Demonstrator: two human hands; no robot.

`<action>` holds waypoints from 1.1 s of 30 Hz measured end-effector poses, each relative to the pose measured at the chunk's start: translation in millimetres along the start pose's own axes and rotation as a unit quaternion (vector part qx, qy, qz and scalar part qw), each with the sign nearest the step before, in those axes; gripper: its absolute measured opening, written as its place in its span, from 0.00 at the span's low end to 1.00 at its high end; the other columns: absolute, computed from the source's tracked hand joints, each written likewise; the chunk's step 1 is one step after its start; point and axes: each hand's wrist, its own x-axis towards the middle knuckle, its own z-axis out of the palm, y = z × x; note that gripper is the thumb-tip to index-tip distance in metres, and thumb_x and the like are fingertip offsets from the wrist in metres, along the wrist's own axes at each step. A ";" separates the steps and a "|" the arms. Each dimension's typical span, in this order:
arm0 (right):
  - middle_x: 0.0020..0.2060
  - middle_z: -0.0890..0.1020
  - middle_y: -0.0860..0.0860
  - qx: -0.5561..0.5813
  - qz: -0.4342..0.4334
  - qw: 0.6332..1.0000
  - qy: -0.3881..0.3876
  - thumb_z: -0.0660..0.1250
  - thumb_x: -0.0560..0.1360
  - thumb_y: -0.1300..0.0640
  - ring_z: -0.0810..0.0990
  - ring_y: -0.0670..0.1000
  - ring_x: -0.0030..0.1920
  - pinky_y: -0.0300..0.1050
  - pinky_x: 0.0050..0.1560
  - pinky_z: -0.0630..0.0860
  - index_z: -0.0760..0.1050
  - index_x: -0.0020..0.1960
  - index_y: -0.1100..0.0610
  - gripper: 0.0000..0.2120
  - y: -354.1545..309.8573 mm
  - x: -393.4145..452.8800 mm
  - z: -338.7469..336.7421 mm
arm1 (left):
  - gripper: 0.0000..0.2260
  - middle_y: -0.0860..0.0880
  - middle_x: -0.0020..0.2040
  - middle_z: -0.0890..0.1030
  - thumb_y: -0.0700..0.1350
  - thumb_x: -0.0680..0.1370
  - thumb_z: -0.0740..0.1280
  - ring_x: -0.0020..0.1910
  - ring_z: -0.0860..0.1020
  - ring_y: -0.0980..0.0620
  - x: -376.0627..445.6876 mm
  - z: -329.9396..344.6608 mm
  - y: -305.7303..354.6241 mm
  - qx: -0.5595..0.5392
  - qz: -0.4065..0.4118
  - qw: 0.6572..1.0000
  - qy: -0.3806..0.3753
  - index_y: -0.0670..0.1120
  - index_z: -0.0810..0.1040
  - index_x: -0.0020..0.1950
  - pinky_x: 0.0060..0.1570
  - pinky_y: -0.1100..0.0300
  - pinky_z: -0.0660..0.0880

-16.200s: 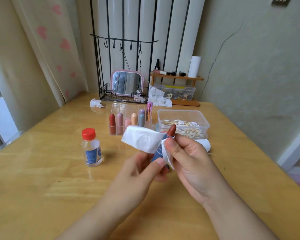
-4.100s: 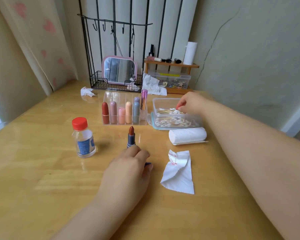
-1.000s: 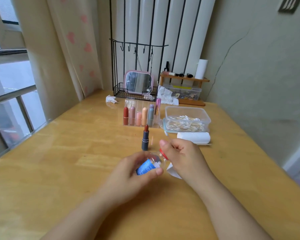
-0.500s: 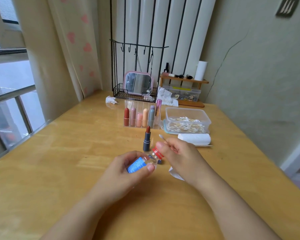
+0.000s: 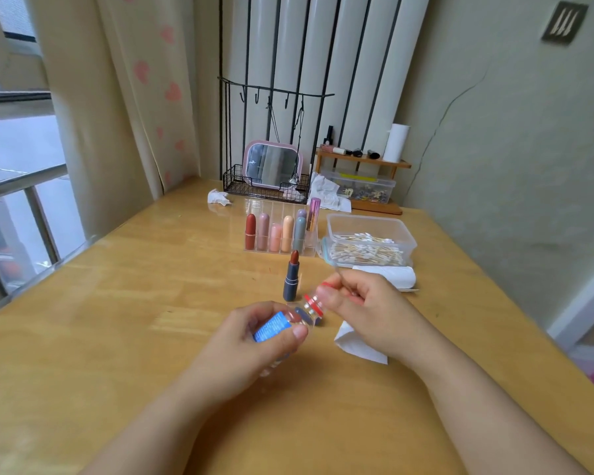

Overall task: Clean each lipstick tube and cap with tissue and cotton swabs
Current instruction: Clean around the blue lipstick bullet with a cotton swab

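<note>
A: Fingers first. Left hand (image 5: pixel 254 341) is curled round a small clear plastic bottle with a blue label (image 5: pixel 279 328), tipped on its side, mouth end toward the right hand (image 5: pixel 367 310).

B: And the right?

A: Thumb and fingers curled at the bottle's red screw cap (image 5: pixel 314 301), pinching it; whether the cap is loosened, I cannot tell. The same hand also pinches a thin cotton swab (image 5: pixel 338 274), white tip poking up and away.

B: Where's the lipstick being worked on?

A: The dark blue-grey lipstick tube with its brownish-red bullet exposed (image 5: pixel 291 275) stands upright on the wooden surface (image 5: pixel 117 320), just beyond the hands, nobody touching it. A small dark piece lies behind the bottle's neck, possibly its cap. Too blurred to be sure.

B: Tissue?

A: A white tissue sheet (image 5: pixel 357 346) lies flat under the right wrist. A white tissue roll (image 5: pixel 391 274) lies near, in front of the clear plastic box of cotton swabs (image 5: pixel 369 246).

B: Progress?

A: Early, by my reckoning. This looks like the swab stage for one tube. Six more capped tubes sit in the clear acrylic organiser (image 5: pixel 278 231), apparently waiting. A crumpled tissue (image 5: pixel 218 197) lies farther back.
</note>
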 end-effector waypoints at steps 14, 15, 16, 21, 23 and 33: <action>0.39 0.80 0.50 -0.230 0.187 0.954 0.030 0.72 0.71 0.52 0.74 0.48 0.41 0.39 0.36 0.66 0.80 0.48 0.55 0.09 75.5 -1.8 -39.0 | 0.19 0.57 0.44 0.81 0.60 0.62 0.72 0.36 0.76 0.59 9.5 1.3 -19.0 0.084 0.013 0.996 0.015 0.57 0.77 0.51 0.41 0.61 0.72; 0.39 0.80 0.49 -0.233 0.190 0.953 0.024 0.72 0.70 0.51 0.75 0.48 0.41 0.38 0.36 0.66 0.80 0.48 0.55 0.10 77.0 -2.4 -39.6 | 0.20 0.57 0.44 0.81 0.60 0.62 0.72 0.36 0.76 0.59 10.1 2.2 -19.0 0.087 0.014 0.996 0.016 0.55 0.77 0.51 0.41 0.60 0.72; 0.41 0.80 0.47 -0.227 0.188 0.955 0.019 0.72 0.70 0.50 0.75 0.46 0.42 0.37 0.37 0.67 0.79 0.50 0.53 0.11 76.8 -3.2 -40.7 | 0.21 0.57 0.43 0.82 0.60 0.62 0.72 0.36 0.76 0.59 11.3 2.9 -18.5 0.094 0.016 0.995 0.020 0.55 0.77 0.51 0.41 0.60 0.73; 0.55 0.73 0.44 -0.165 0.190 0.967 0.048 0.65 0.76 0.45 0.74 0.48 0.57 0.39 0.51 0.68 0.67 0.65 0.49 0.21 62.3 -3.1 -50.7 | 0.20 0.58 0.47 0.82 0.59 0.63 0.73 0.44 0.78 0.61 20.1 5.3 -3.8 0.163 0.027 0.986 0.035 0.57 0.76 0.52 0.48 0.59 0.76; 0.44 0.72 0.45 -0.124 0.184 0.974 0.048 0.56 0.80 0.49 0.71 0.45 0.45 0.36 0.40 0.65 0.67 0.58 0.52 0.10 52.2 -3.2 -53.3 | 0.20 0.60 0.51 0.81 0.59 0.64 0.72 0.53 0.77 0.62 26.9 5.4 3.5 0.194 0.030 0.980 0.027 0.58 0.76 0.53 0.54 0.60 0.73; 0.30 0.78 0.43 0.047 0.002 0.987 0.152 0.64 0.77 0.64 0.73 0.38 0.28 0.29 0.32 0.68 0.75 0.41 0.54 0.08 36.8 -19.2 -43.4 | 0.21 0.58 0.56 0.78 0.44 0.68 0.77 0.54 0.74 0.68 53.7 26.5 -17.4 0.202 0.057 0.973 0.098 0.54 0.76 0.58 0.45 0.79 0.67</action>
